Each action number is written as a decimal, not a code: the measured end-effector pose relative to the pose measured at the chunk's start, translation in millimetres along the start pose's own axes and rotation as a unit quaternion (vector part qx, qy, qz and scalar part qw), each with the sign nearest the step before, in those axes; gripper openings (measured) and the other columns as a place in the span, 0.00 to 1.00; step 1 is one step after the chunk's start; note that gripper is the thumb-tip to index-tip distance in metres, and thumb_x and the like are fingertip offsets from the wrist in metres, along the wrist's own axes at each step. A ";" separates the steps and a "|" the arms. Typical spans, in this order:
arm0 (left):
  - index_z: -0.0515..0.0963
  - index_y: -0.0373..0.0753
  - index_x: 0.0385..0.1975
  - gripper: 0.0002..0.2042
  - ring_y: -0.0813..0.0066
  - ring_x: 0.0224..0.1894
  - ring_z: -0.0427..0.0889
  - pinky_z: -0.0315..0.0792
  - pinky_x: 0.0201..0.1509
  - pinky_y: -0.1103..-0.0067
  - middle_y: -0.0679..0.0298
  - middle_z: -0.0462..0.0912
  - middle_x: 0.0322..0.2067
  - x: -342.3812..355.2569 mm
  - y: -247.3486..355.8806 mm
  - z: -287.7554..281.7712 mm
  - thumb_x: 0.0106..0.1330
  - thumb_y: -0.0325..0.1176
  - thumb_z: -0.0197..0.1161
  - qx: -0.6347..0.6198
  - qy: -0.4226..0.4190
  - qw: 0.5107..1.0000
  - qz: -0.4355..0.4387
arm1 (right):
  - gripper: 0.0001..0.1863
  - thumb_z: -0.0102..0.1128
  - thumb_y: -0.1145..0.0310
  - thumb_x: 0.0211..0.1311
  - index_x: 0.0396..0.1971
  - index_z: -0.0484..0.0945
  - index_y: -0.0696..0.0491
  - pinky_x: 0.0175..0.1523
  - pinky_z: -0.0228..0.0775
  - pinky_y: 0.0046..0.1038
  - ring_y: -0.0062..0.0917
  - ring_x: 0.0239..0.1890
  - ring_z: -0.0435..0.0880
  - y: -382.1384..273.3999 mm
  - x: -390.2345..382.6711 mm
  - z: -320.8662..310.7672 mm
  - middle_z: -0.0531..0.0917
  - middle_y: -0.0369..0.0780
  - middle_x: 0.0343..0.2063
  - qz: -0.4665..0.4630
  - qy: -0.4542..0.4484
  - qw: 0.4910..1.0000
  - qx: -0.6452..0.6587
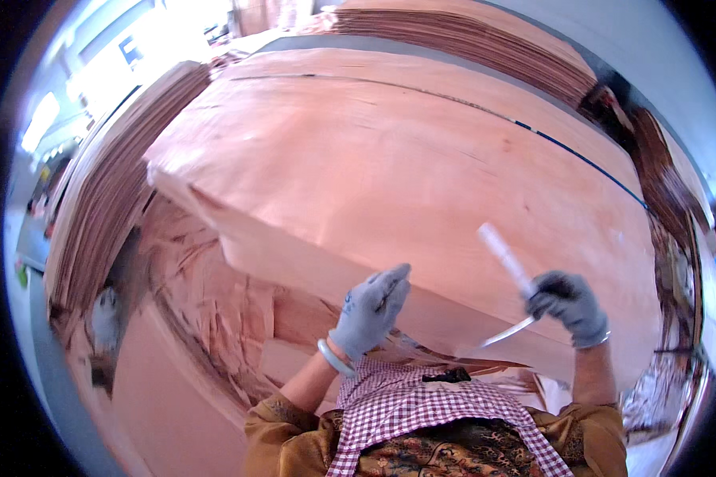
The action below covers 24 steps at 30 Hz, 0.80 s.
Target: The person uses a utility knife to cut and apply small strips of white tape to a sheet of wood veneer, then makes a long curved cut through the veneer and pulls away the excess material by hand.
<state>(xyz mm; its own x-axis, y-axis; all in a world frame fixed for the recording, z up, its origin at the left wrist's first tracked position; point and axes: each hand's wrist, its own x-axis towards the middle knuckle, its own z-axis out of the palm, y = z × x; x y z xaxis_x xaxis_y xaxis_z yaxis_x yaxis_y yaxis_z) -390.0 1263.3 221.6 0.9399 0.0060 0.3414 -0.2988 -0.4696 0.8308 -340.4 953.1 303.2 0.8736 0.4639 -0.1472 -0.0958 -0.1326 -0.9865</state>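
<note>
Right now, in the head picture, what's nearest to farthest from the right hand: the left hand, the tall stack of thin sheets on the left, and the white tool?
1. White tool: in the grip of the right hand.
2. Left hand: across to the left, lower middle.
3. Tall stack: far left side.

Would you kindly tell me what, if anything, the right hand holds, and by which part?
The right hand holds a blurred white strip-like item around its middle.
</note>
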 end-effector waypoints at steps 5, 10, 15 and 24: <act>0.71 0.36 0.51 0.21 0.54 0.58 0.65 0.58 0.60 0.65 0.50 0.70 0.53 102.8 -140.9 -31.7 0.61 0.43 0.54 0.299 -0.107 0.943 0.104 | 0.14 0.60 0.63 0.55 0.35 0.76 0.58 0.22 0.62 0.14 0.15 0.19 0.74 -39.3 94.0 22.3 0.79 0.36 0.22 0.017 0.214 0.975 -0.056; 0.64 0.39 0.58 0.28 0.57 0.64 0.55 0.49 0.65 0.62 0.55 0.58 0.61 190.4 -216.7 -25.0 0.62 0.50 0.50 0.366 -0.176 0.897 0.175 | 0.13 0.58 0.64 0.57 0.37 0.75 0.58 0.21 0.60 0.11 0.13 0.20 0.75 -26.6 184.0 23.5 0.78 0.36 0.23 0.077 0.224 0.970 -0.056; 0.57 0.42 0.62 0.31 0.64 0.67 0.48 0.39 0.68 0.63 0.62 0.54 0.64 268.0 -270.3 -18.8 0.64 0.55 0.42 0.437 -0.200 0.863 0.157 | 0.13 0.57 0.65 0.58 0.38 0.74 0.57 0.22 0.61 0.11 0.14 0.22 0.76 13.7 272.2 34.3 0.79 0.36 0.24 0.083 0.197 0.977 -0.024; 0.54 0.42 0.63 0.31 0.68 0.67 0.49 0.35 0.68 0.63 0.63 0.54 0.64 317.9 -319.6 -16.0 0.64 0.55 0.40 0.468 -0.211 0.850 0.117 | 0.15 0.57 0.62 0.58 0.38 0.75 0.57 0.24 0.64 0.16 0.16 0.22 0.77 78.5 434.4 57.1 0.79 0.36 0.24 0.076 0.124 0.988 0.057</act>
<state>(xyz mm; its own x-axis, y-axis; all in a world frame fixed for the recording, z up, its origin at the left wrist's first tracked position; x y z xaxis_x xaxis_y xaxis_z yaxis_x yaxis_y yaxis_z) 1.6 1429.4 71.7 0.9078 -0.4081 0.0969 -0.4082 -0.9127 -0.0190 4.4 1194.2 157.8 0.9339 0.2148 -0.2857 -0.2753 -0.0775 -0.9582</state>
